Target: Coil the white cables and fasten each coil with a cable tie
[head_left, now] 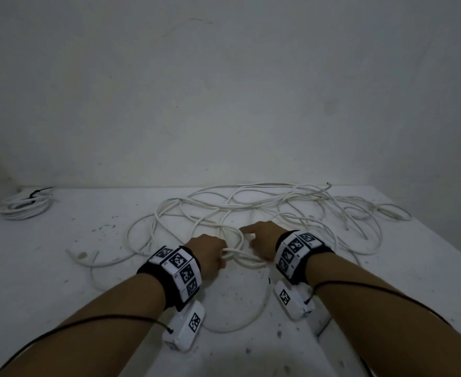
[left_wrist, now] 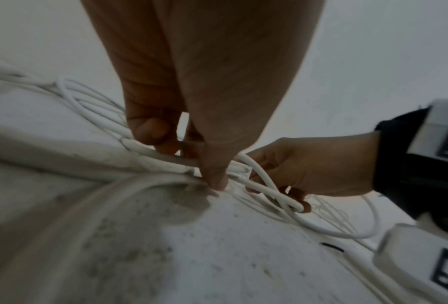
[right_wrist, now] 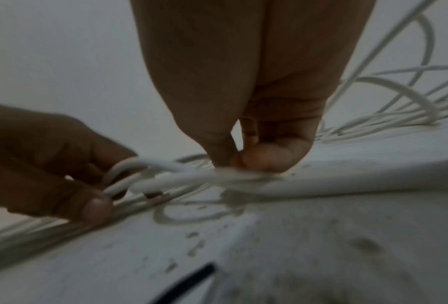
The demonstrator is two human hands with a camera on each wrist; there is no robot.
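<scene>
1. The left hand (head_left: 209, 250) is curling its fingers around strands of the loose white cable (head_left: 251, 210), holding them just above the white table (head_left: 47, 268).
2. The right hand (head_left: 262, 240) is pinching the same strands just beside it.
3. The rest of the cable is sprawling tangled behind both hands.
4. A finished coil (head_left: 24, 206), bound with a black cable tie (head_left: 37, 192), is lying at the far left.
</scene>
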